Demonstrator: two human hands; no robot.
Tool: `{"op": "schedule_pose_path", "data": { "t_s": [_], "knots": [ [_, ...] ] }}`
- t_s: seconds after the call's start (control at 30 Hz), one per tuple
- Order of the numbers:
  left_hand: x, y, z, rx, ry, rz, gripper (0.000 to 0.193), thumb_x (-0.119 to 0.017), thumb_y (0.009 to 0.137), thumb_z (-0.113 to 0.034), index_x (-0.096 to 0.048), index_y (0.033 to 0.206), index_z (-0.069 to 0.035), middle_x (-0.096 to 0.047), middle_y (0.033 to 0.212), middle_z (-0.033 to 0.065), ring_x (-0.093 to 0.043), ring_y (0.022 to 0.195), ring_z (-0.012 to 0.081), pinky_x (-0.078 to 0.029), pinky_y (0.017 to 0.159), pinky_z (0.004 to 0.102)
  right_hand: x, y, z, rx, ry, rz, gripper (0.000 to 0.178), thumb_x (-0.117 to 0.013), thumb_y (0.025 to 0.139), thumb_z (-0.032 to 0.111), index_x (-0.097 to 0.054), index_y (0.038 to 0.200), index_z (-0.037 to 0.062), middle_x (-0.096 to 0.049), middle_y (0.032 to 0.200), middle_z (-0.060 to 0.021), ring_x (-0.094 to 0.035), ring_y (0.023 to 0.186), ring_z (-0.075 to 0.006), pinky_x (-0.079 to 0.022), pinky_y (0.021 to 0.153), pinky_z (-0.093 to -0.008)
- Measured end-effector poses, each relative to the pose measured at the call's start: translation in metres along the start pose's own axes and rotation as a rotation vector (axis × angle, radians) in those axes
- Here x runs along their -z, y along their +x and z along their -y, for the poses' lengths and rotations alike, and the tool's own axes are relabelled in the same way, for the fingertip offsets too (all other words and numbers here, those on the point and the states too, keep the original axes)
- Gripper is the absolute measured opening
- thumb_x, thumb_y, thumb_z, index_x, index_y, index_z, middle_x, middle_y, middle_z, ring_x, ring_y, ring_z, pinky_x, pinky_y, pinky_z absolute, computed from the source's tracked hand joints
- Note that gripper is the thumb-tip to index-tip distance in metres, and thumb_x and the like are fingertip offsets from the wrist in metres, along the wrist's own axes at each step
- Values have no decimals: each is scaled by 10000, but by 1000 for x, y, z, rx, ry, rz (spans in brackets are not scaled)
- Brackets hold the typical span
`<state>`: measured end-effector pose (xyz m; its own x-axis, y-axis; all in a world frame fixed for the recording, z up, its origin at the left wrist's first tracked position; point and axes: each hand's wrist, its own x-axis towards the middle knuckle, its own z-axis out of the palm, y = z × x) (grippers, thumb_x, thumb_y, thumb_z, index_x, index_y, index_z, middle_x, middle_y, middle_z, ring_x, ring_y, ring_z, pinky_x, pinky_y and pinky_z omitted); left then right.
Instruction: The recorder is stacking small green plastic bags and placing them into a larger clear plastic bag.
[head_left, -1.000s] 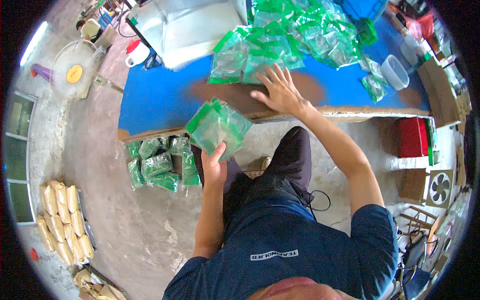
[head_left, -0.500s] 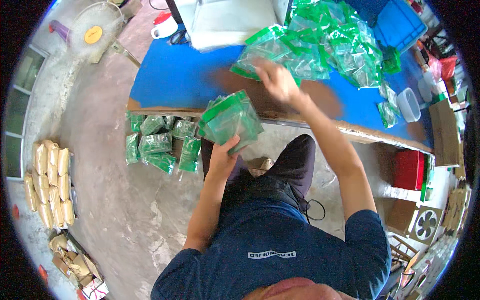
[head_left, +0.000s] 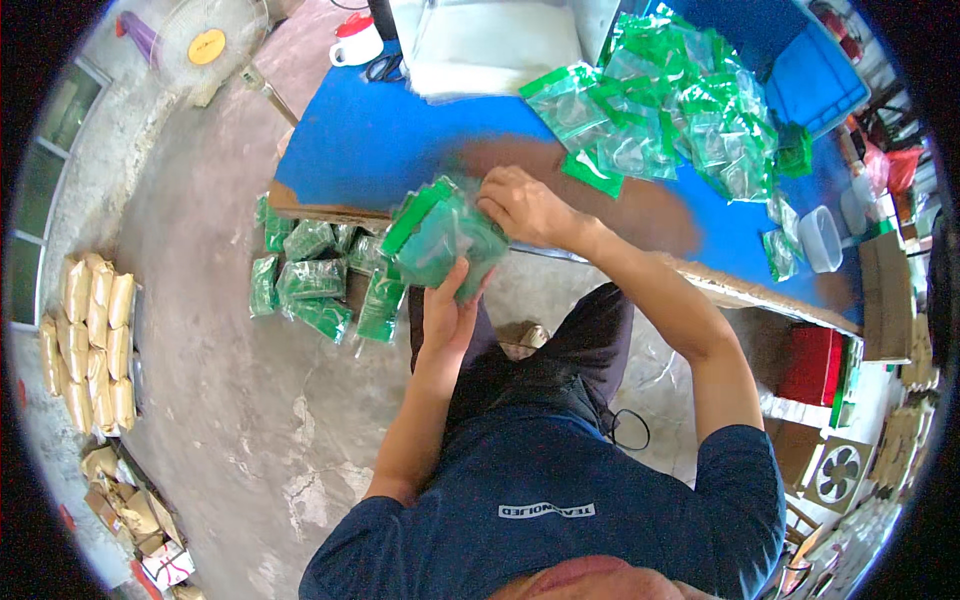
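Two hands met on one stack of green-topped clear plastic pouches [head_left: 442, 232], held in the air just off the near edge of the blue table [head_left: 370, 150].

Item: the stack. Thin film, flat, apparently empty; judged very light, limp and slippery, liable to fan out or slide apart unless pinched across its full thickness. Best hold judged to be at the lower edge and along the stiffer green zip strip at the top.

Left hand [head_left: 450, 312]: below the stack, forearm rising from the lower frame, palm up, fingers and thumb closed around the stack's bottom edge and supporting it.

Right hand [head_left: 522, 205]: arm reaching across from the right, elbow bent, wrist above the table edge, fingers curled onto the stack's upper right corner; whether they pinched one pouch or merely pressed could not be told.

Also recorded: a loose heap of like pouches [head_left: 680, 110] further back on the table; filled green packets [head_left: 315, 280] on the concrete floor beneath the table's left end; a clear tub [head_left: 826, 238] at the table's right; tan packets [head_left: 92, 340] in rows by the left wall.
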<state>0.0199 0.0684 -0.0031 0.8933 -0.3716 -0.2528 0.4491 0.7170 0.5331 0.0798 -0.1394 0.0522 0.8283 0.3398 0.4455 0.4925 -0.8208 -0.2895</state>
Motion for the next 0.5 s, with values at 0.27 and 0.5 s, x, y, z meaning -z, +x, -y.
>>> {"op": "schedule_pose_path", "data": {
  "t_s": [0.27, 0.5],
  "knots": [
    [11, 4, 4, 15, -47, -5, 455, -557, 932, -24, -409, 1362, -17, -495, 1361, 151, -508, 1239, 320, -443, 1057, 506, 27, -30, -114, -363, -462, -65, 576, -504, 929, 533, -597, 1223, 46, -488, 1343, -222, -378, 1314, -407, -285, 1099, -555],
    [5, -5, -15, 82, -107, 50, 470, -597, 917, -61, -434, 1358, -68, -533, 1326, 99, -519, 1235, 272, -410, 1067, 488, 26, -40, -24, -171, -151, 57, 463, -499, 974, 405, -571, 1292, 77, -472, 1350, -234, -329, 1365, -420, -247, 1135, -543]
  ]
}}
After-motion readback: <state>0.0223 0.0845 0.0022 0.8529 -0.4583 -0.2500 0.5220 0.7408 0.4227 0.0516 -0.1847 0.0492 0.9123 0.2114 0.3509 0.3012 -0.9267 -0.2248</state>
